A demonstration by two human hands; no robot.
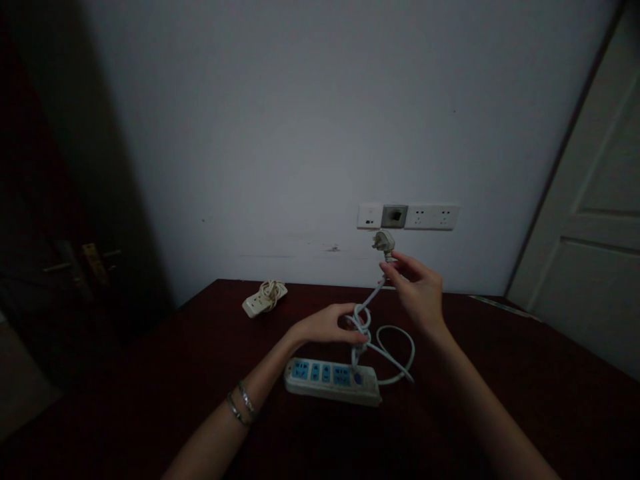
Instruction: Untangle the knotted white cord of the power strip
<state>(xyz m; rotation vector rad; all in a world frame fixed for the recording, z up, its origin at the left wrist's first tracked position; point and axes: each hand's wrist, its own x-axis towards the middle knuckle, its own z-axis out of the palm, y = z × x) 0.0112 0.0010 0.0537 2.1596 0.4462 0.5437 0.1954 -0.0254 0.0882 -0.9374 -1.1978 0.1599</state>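
My right hand (pixel 417 287) pinches the white cord just below a plug (pixel 384 241), whose prongs point up and left in front of the wall. Closed around a knotted bundle of the same power cord (pixel 363 317) is my left hand (pixel 325 325). Under that bundle a white power strip (pixel 333 383) with blue socket faces lies on the dark red table. A loop of the cord (pixel 413 347) rests to the right and runs into the strip's right end. Some of the bundle is hidden behind my left fingers.
Another white power strip (pixel 260 301), its cord wound around it, lies at the back left of the table (pixel 200 347). Wall sockets (pixel 433 217) sit behind the plug, beside a grey wall plate (pixel 395 216). Doors stand at the far left and right.
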